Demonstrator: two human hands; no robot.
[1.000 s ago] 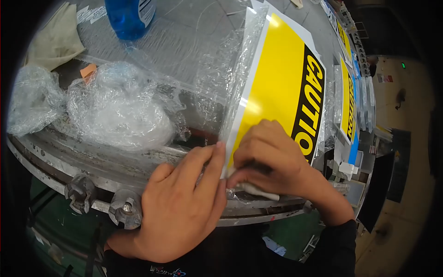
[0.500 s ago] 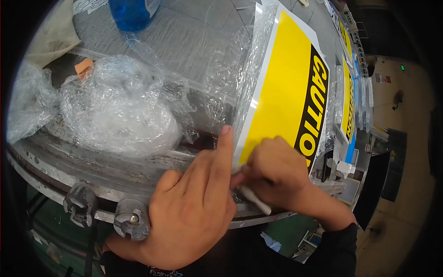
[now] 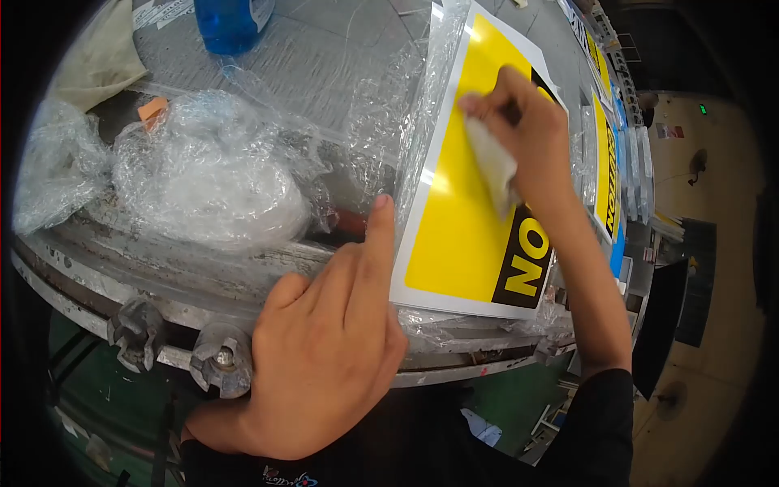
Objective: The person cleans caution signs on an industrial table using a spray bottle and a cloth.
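Note:
A yellow and black caution sign [image 3: 442, 235] with a white border lies on clear plastic film at the table's near side. Over its middle, my right hand [image 3: 540, 134] pinches a white cloth [image 3: 492, 158], slightly blurred, and covers part of the black lettering. My left hand [image 3: 324, 349] is at the table edge, left of the sign's lower corner. Its index finger points forward beside the film, the other fingers are loosely bent, and nothing shows in its grasp.
Crumpled clear plastic wrap [image 3: 219, 187] is heaped on the left, with an orange scrap [image 3: 152, 110] behind it. A bottle of blue liquid [image 3: 223, 28] stands farther back. More caution signs [image 3: 604, 174] are stacked at right. Metal fittings [image 3: 221, 357] line the near edge.
My right hand has moved with the cloth from the sign's near lower corner up and away to its middle. The left hand stays almost where it was.

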